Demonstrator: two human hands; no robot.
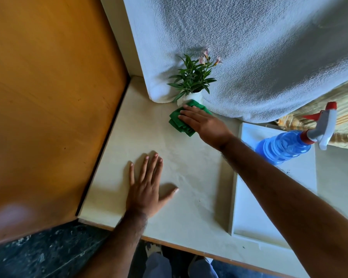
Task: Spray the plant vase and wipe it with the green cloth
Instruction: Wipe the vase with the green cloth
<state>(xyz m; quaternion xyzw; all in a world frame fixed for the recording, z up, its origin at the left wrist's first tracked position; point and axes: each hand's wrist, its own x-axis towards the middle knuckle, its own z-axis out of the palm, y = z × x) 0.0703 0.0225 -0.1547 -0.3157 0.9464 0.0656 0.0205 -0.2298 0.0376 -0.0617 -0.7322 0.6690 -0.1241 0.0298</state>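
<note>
A small white vase (195, 97) holding a green plant with pink flowers (193, 75) stands at the back of the cream table, against a white towel-like cover. A crumpled green cloth (178, 122) lies on the table just in front of the vase. My right hand (203, 122) rests on the cloth, fingers extended over it and reaching to the vase's base. My left hand (147, 189) lies flat on the table nearer me, fingers spread, holding nothing. A blue spray bottle (285, 146) with a white and red trigger head stands on a white tray at the right.
The white tray (255, 217) takes up the table's right side. An orange wooden panel (48, 97) rises along the table's left edge. The white textured cover (249, 47) drapes behind the vase. The table's front edge (189, 246) is near my legs.
</note>
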